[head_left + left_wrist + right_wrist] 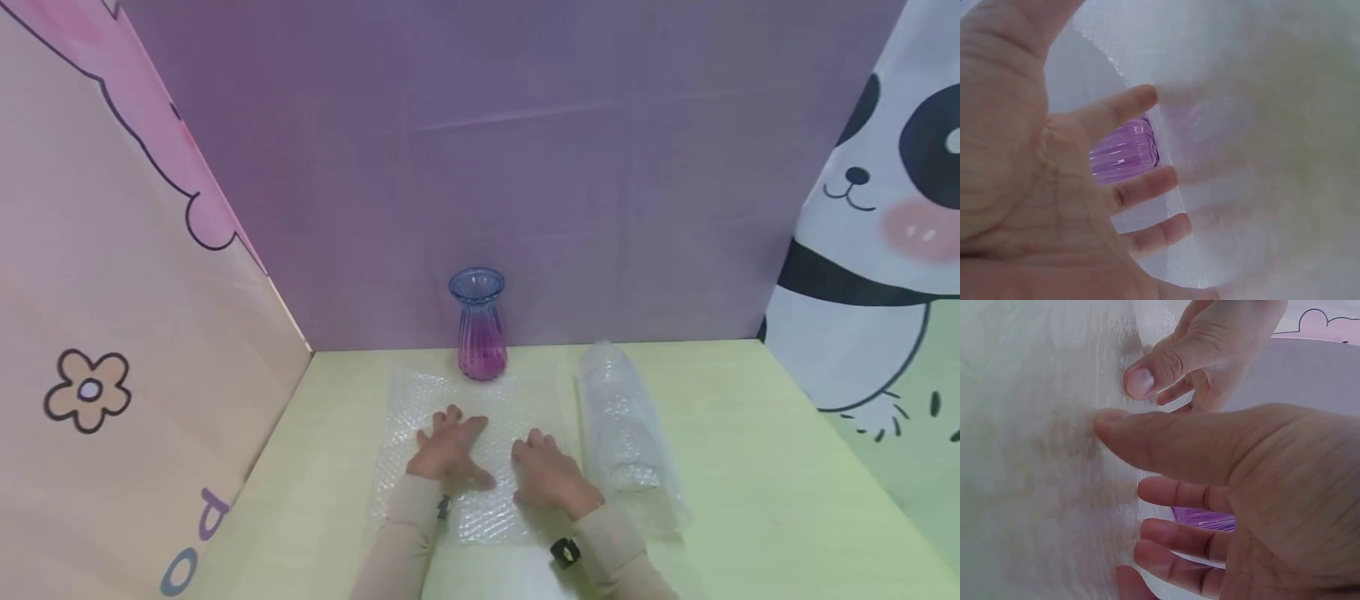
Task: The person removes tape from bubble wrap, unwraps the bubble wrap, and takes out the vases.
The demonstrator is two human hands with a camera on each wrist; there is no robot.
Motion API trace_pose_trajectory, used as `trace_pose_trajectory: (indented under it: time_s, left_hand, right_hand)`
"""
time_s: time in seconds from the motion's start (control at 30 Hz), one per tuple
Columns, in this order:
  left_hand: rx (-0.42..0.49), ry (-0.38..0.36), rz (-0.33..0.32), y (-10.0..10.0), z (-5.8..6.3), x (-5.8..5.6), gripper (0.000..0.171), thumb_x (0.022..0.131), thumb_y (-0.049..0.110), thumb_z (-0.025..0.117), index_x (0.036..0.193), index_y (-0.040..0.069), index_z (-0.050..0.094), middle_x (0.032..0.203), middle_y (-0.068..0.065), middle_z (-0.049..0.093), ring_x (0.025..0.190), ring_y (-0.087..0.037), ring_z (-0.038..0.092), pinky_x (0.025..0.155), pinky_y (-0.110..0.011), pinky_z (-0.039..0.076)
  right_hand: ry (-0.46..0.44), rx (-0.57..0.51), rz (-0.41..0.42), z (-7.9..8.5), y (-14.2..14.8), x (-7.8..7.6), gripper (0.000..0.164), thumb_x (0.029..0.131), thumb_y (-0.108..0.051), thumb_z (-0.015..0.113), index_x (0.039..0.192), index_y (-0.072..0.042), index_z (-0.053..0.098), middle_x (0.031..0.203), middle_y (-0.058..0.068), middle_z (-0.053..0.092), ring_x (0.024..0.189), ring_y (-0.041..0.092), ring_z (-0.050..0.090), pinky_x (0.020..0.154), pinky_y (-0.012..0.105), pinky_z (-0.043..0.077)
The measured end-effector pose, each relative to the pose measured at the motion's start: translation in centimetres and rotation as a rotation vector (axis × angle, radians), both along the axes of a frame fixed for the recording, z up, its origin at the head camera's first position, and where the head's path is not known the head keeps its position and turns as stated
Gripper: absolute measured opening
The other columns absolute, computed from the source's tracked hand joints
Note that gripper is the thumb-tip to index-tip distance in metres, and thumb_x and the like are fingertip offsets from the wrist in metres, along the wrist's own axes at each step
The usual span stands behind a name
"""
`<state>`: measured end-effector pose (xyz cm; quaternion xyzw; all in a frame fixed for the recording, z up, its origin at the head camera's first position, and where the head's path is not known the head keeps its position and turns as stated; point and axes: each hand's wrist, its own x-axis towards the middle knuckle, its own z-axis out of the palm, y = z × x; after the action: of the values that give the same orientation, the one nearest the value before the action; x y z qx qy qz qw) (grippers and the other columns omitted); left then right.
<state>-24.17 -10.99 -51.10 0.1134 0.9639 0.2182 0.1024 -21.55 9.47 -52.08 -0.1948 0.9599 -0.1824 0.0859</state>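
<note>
A flat sheet of bubble wrap [491, 521] lies on the table. My left hand [450, 447] has its fingers spread, and the fingertips touch the sheet in the left wrist view. To its right, my right hand [553, 477] rests its fingertips and thumb on the same sheet, fingers slightly bent and holding nothing. At the sheet's far edge stands a ribbed glass vase [482, 333], blue at the flared rim and purple-pink below. Part of the vase [1124, 150] shows between the left fingers. In the right wrist view my left thumb [1141, 381] is close to the right thumb.
Right of the sheet lies a rolled bundle of bubble wrap [618, 417]; its inside cannot be made out. The pale yellow table [757, 483] meets a purple backdrop [525, 167] behind the vase. Printed panels stand on the left and right.
</note>
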Motion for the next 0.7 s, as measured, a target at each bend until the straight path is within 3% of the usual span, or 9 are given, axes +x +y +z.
trace_pose_trajectory:
  time_s: [0.3, 0.7]
  left_hand:
    - [-0.003, -0.020, 0.011, 0.02, 0.10, -0.50, 0.104, 0.060, 0.043, 0.096, 0.151, 0.024, 0.050, 0.159, -0.024, 0.035, 0.146, -0.051, 0.028, 0.108, -0.088, 0.018]
    - [0.009, -0.030, 0.009, 0.00, 0.22, -0.16, 0.103, 0.062, 0.043, 0.095, 0.152, 0.024, 0.049, 0.160, -0.025, 0.034, 0.147, -0.051, 0.026, 0.111, -0.086, 0.016]
  right_hand:
    - [0.018, 0.004, 0.008, 0.24, -0.07, 0.06, 0.044, 0.071, -0.020, 0.086, 0.106, -0.008, 0.062, 0.102, 0.008, 0.048, 0.093, 0.026, 0.047, 0.063, 0.041, 0.055]
    - [-0.033, -0.041, 0.000, 0.70, 0.12, 0.35, 0.043, 0.076, -0.027, 0.080, 0.111, -0.005, 0.065, 0.104, 0.008, 0.051, 0.094, 0.025, 0.048, 0.069, 0.044, 0.056]
